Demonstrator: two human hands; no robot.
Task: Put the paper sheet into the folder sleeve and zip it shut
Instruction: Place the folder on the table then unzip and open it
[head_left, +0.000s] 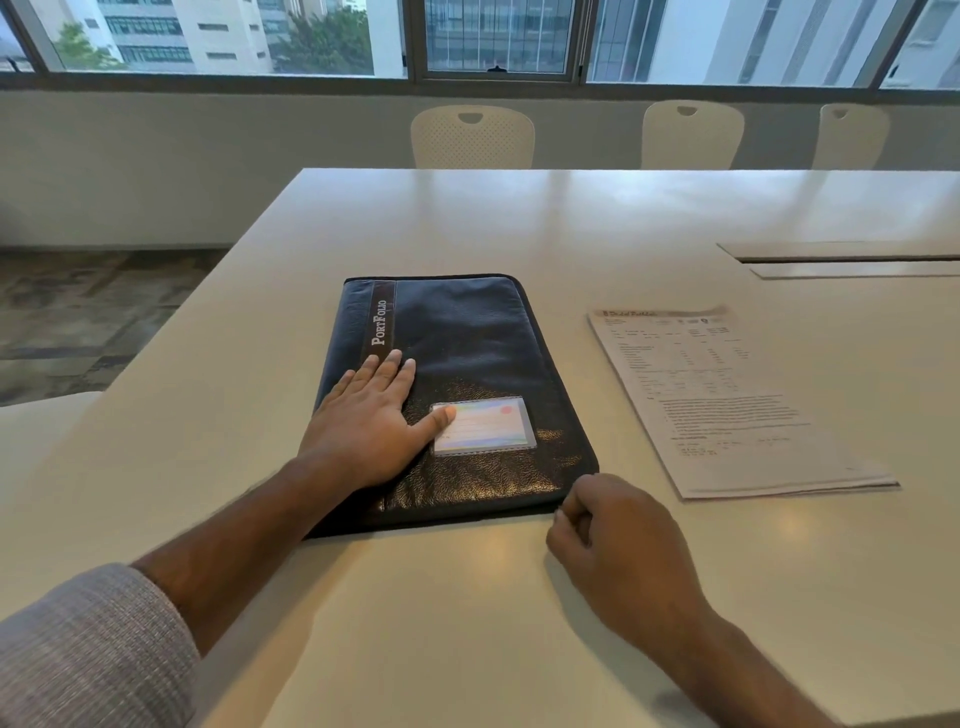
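My left hand (371, 421) flat on folder (467, 364); right hand (618, 535) pinching zipper at corner, pull hidden. Folder could slide; paper (727, 405) untouched right.

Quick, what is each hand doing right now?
Left hand: open, flat on the folder.
Right hand: fingers curled at the folder's near right corner; whether they pinch anything cannot be told.

One dark folder (457, 395), one printed paper sheet (727, 400), one white table (467, 623), three white chairs (472, 136), two hands (371, 423)
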